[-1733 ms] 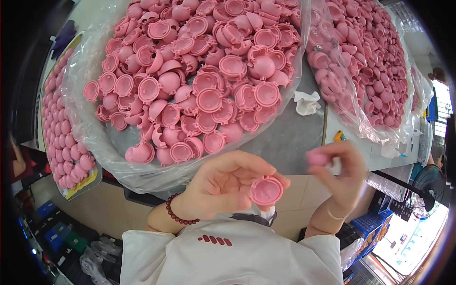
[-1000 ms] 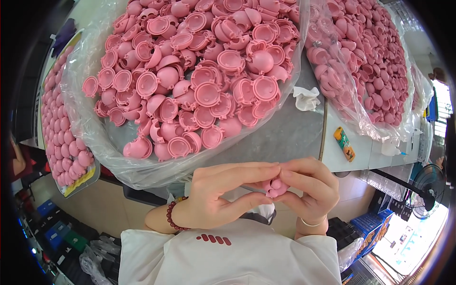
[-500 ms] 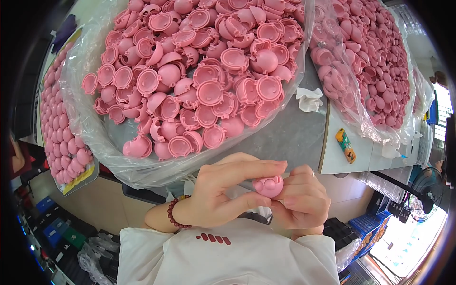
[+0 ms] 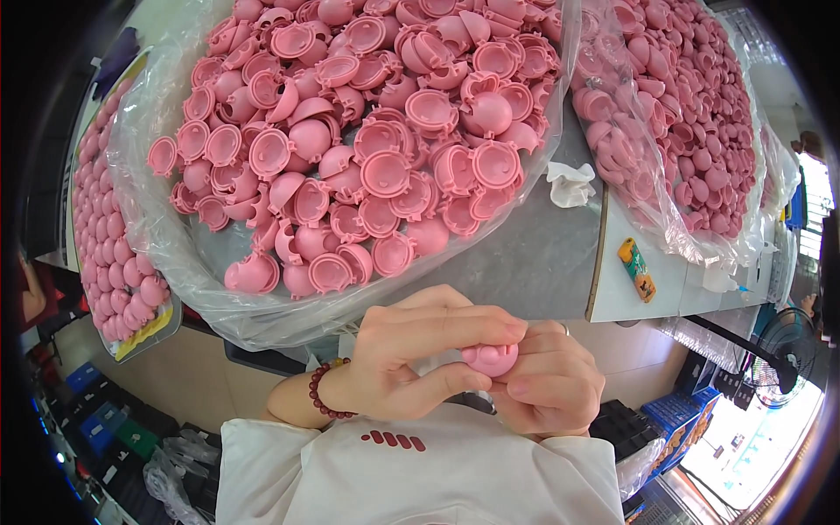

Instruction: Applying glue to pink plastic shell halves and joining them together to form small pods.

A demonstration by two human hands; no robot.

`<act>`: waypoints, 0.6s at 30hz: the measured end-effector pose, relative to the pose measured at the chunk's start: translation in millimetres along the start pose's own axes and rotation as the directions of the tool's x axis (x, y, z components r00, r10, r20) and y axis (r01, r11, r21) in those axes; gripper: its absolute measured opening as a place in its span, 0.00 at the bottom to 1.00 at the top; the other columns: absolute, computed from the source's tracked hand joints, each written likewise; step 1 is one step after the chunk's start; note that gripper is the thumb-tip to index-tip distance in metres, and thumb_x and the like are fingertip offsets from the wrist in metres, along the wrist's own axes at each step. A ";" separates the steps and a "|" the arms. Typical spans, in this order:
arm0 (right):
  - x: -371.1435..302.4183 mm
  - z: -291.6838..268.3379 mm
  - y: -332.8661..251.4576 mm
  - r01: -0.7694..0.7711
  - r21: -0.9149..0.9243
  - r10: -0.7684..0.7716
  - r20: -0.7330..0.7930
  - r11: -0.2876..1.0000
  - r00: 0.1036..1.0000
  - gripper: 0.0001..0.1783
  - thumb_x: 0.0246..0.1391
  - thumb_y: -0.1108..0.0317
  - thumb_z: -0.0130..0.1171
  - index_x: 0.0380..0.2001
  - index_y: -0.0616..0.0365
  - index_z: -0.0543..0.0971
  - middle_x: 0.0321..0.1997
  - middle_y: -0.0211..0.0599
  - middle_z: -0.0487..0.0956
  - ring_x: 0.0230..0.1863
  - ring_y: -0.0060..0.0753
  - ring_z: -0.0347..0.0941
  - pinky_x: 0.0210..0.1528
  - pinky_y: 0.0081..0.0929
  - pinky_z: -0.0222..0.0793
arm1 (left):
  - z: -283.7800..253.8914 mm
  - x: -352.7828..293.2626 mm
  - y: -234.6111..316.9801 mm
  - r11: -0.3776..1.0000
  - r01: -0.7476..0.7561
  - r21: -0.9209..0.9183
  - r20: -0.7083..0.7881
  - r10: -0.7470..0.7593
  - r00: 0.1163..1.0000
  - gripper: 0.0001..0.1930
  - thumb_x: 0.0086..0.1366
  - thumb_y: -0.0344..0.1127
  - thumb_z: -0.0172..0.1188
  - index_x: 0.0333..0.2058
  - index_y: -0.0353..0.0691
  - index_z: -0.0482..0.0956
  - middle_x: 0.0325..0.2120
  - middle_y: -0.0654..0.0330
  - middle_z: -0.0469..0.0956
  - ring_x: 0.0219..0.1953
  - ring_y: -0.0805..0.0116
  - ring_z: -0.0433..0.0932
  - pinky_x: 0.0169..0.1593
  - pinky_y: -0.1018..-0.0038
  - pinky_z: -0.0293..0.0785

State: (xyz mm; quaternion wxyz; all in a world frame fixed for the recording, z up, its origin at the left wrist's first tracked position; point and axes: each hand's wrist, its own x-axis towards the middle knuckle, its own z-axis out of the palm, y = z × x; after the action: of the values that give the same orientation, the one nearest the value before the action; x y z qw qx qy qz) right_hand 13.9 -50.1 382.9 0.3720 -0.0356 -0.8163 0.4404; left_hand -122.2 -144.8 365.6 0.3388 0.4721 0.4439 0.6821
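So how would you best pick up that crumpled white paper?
I'd probably pinch the crumpled white paper by its upstanding folds, coming from above on the near side: it bunches up off the tabletop, while plastic bags flank it left and right.

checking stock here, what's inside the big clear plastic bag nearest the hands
Inside the big clear plastic bag lie many pink, hollow, rounded plastic shells, some cavity up, others dome up. They cover most of the bag's bottom, so whatever is underneath cannot be seen.

white short-sleeved shirt (image 4: 350, 486) | red slanted-bar mark (image 4: 399, 440) | left wrist (image 4: 338, 390): dark-red bead bracelet (image 4: 316, 394) | right hand (image 4: 549, 378): ring (image 4: 566, 331)
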 end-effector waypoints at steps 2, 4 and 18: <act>1.1 -0.1 1.1 -0.011 0.025 0.011 -0.003 1.000 1.000 0.18 0.26 0.81 0.64 0.26 0.56 0.71 0.24 0.32 0.74 0.24 0.31 0.72 0.27 0.25 0.67 | -0.4 0.9 -0.3 0.998 0.038 -0.055 0.019 -0.037 0.999 0.16 0.50 0.33 0.59 0.36 0.27 0.74 0.31 0.45 0.76 0.30 0.65 0.73 0.34 0.76 0.69; 3.6 -1.7 5.8 0.062 0.141 -0.056 -0.045 0.988 0.997 0.16 0.27 0.80 0.64 0.24 0.58 0.71 0.23 0.33 0.74 0.24 0.31 0.71 0.27 0.26 0.67 | 2.1 -0.2 0.6 0.991 0.077 -0.107 0.036 -0.074 0.997 0.16 0.52 0.33 0.58 0.37 0.27 0.73 0.31 0.45 0.75 0.30 0.64 0.73 0.34 0.75 0.69; -69.6 -244.6 93.3 -0.758 -0.288 0.115 -0.896 0.586 0.429 0.25 0.47 0.65 0.55 0.45 0.69 0.63 0.40 0.39 0.69 0.40 0.27 0.66 0.38 0.20 0.64 | -5.0 -0.6 10.2 0.357 0.449 -0.819 0.291 -0.415 0.862 0.22 0.55 0.46 0.56 0.37 0.33 0.66 0.32 0.48 0.73 0.31 0.68 0.75 0.35 0.74 0.72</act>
State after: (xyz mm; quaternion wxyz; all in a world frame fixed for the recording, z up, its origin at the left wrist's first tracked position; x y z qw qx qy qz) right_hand 195.1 149.3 355.3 0.5166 -0.5908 -0.6043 0.1376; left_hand -127.1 -150.6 374.0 0.7027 0.1133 0.1407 0.6881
